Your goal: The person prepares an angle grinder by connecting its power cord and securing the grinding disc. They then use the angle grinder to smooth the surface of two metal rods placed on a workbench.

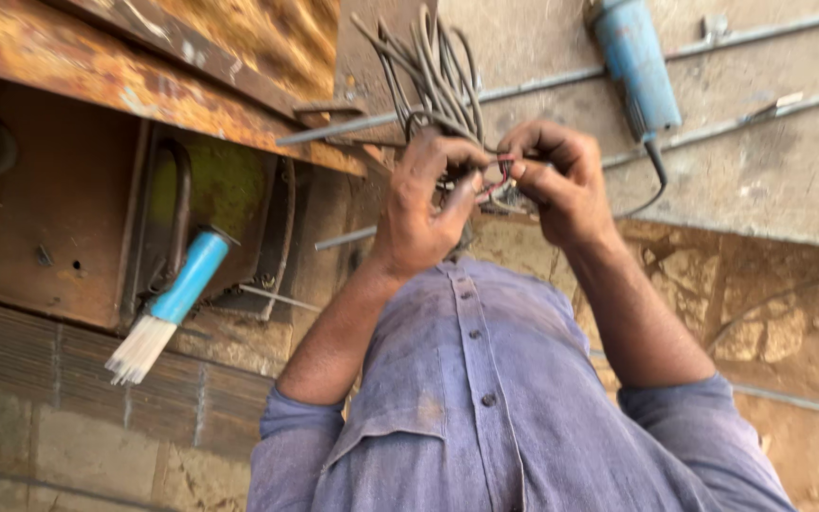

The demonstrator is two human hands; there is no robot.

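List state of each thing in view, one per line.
left hand: closed on the wire bundle
right hand: pinching a red wire end
wire bundle: looped, held at its lower end
blue power tool: lying untouched, cord attached
blue-handled brush: resting, bristles down-left
metal rod: lying loose

Rusty bench point(125, 66); blue grinder point(635, 66), rods point(561, 76) atop.

Single head-worn view, close, looking down over shirt front toward hands.
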